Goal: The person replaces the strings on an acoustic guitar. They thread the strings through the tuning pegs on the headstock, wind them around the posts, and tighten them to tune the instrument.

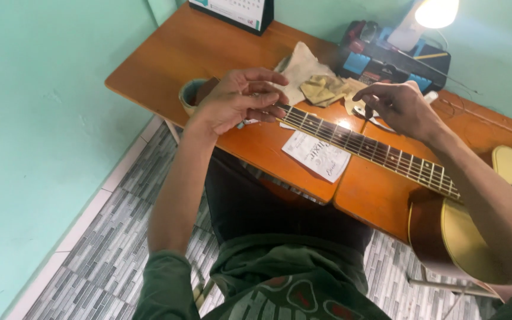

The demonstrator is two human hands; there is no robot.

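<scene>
The yellow-topped acoustic guitar with a dark fretted neck lies flat across the orange-brown wooden desk, its body at the lower right of the frame and its neck running up toward the centre. The left hand, at the upper middle, sits over the head end of the neck with its fingers curled loosely, the tips drawn together as if pinching something thin; whether a string is actually held there cannot be told. The right hand, to the right of it, hovers just above the neck with its fingers bent and closed on a small dark object, too small to identify. This looks like work on the strings at the headstock, and the coming move seems to call for a fine, steady pinch near the tuning end while the other hand keeps control over the frets. Under the neck lies a white printed paper packet; beyond it sit crumpled beige cloths, a black and blue tool tray and a lit white lamp.
</scene>
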